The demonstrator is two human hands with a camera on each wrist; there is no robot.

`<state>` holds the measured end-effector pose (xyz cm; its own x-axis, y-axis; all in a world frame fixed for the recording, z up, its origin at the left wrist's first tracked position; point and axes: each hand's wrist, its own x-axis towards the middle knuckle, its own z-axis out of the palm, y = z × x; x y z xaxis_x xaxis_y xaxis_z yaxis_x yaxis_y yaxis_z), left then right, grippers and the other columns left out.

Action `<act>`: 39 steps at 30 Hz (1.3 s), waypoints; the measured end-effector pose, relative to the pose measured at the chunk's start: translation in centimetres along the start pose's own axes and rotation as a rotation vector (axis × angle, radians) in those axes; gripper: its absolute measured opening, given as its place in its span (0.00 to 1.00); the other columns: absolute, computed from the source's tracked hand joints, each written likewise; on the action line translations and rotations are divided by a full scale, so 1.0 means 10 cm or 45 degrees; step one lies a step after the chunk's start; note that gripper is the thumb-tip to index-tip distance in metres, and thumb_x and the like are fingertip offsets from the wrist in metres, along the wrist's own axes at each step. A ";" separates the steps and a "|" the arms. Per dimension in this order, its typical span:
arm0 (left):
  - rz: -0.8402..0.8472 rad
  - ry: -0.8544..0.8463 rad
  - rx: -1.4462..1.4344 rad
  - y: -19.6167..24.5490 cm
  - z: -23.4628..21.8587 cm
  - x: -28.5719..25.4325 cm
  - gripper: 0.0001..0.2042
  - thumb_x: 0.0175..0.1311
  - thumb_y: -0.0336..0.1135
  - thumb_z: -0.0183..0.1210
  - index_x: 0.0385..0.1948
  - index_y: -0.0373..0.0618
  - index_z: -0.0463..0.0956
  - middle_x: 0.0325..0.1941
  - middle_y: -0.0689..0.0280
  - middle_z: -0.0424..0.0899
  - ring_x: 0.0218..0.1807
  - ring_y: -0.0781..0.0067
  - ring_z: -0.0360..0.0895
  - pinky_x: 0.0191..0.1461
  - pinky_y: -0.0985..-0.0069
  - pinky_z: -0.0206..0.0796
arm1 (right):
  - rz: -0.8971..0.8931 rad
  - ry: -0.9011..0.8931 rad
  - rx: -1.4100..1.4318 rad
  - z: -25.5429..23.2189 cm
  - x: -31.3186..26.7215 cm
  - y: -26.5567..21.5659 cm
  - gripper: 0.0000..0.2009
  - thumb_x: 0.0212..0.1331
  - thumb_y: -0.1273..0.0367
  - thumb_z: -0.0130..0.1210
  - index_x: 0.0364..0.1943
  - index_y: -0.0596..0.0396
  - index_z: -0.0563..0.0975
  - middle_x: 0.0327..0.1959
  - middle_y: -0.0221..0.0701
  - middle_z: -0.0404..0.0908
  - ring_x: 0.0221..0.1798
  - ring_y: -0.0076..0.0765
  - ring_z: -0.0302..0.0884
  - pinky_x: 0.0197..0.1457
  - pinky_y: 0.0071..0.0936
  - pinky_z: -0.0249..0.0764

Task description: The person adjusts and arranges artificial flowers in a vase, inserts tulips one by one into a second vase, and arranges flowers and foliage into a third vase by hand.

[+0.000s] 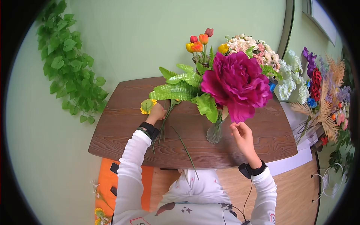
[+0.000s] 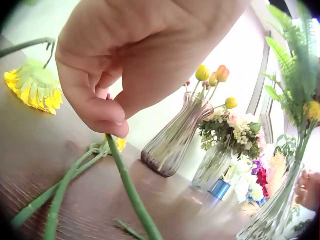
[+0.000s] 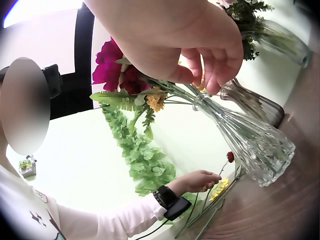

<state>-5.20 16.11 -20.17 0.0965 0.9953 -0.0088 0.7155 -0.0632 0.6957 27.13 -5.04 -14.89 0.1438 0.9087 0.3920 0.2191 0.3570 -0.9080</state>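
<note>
My left hand (image 1: 157,111) pinches a green stem (image 2: 127,185) between thumb and fingertips, over the table's left part. In the right wrist view, a small red flower (image 3: 230,156) tops the stem at that hand. Yellow sunflowers (image 1: 147,106) and green stems lie around it; another cut stem (image 1: 186,152) reaches over the front edge. A clear glass vase (image 1: 214,133) holds a large magenta peony (image 1: 238,84), fern leaves (image 1: 176,90) and small orange blossoms (image 3: 155,100). My right hand (image 1: 243,135) hovers beside the vase's neck, fingers loosely bent, holding nothing.
Behind on the wooden table (image 1: 120,123) stand a vase of tulips (image 1: 201,42) and a pale rose bouquet (image 1: 243,44). More artificial flowers (image 1: 322,93) crowd the right side. Ivy (image 1: 62,56) hangs on the left wall. An orange mat (image 1: 146,183) lies below the table.
</note>
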 end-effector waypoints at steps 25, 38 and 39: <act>1.035 0.404 -1.132 1.39 -0.17 -1.60 0.11 0.67 0.37 0.40 0.37 0.38 0.63 0.35 0.59 0.71 0.29 0.71 0.76 0.27 0.80 0.69 | -0.276 0.150 -0.015 0.24 0.27 -0.10 0.20 0.53 0.76 0.52 0.52 0.56 0.63 0.36 0.28 0.71 0.30 0.17 0.67 0.30 0.16 0.65; 1.129 0.262 -1.175 1.61 0.08 -1.50 0.09 0.66 0.32 0.42 0.36 0.35 0.65 0.36 0.60 0.72 0.31 0.73 0.77 0.29 0.83 0.68 | -0.027 -0.089 -0.095 0.22 0.30 -0.03 0.11 0.51 0.72 0.54 0.39 0.59 0.72 0.31 0.32 0.76 0.32 0.23 0.73 0.35 0.21 0.70; 1.115 0.244 -1.156 1.61 0.09 -1.49 0.09 0.66 0.32 0.42 0.36 0.33 0.65 0.35 0.60 0.72 0.31 0.73 0.77 0.28 0.83 0.68 | 0.004 -0.100 -0.122 0.22 0.29 -0.04 0.12 0.51 0.72 0.54 0.40 0.58 0.72 0.31 0.33 0.76 0.32 0.23 0.74 0.35 0.22 0.70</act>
<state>5.50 0.20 -9.53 0.1390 0.6462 0.7504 -0.2713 -0.7039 0.6564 25.36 -2.07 -13.68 0.0692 0.9251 0.3733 0.3106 0.3356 -0.8893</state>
